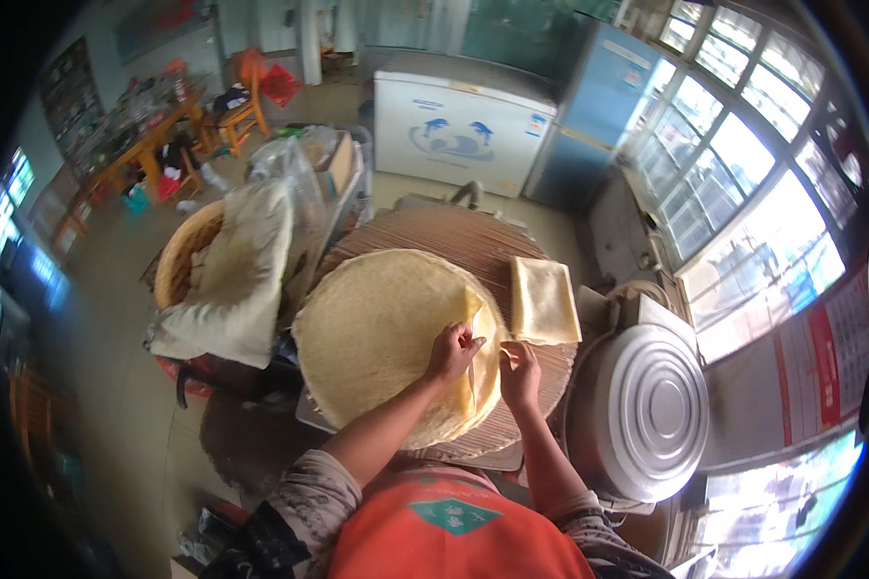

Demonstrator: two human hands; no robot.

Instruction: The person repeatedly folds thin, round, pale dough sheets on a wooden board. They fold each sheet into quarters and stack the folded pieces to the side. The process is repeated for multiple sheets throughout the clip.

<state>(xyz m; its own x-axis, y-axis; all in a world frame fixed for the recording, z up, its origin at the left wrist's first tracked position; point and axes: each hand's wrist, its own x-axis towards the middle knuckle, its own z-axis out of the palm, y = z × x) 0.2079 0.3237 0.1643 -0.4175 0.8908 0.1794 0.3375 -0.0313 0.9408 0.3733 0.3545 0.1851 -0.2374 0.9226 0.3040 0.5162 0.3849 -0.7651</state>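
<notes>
A stack of large, thin, round flatbreads (384,340) lies on a round ribbed board. Near the stack's right side, my left hand (455,353) pinches the lifted edge of the top sheet, whose right part is raised in a fold. My right hand (520,373) is at the stack's right rim, with its thumb and fingers closed on a bit of sheet edge. Beyond my right hand, a folded flatbread (544,300) rests on the board's right side. The undersides of the fingers are hidden.
The ribbed board (434,226) extends past the stack. A large round metal lid (659,412) stands close on the right. On the left are a wicker basket (176,250) with a pale cloth (250,289) over it and a crate holding plastic bags. A white chest freezer (460,134) stands ahead.
</notes>
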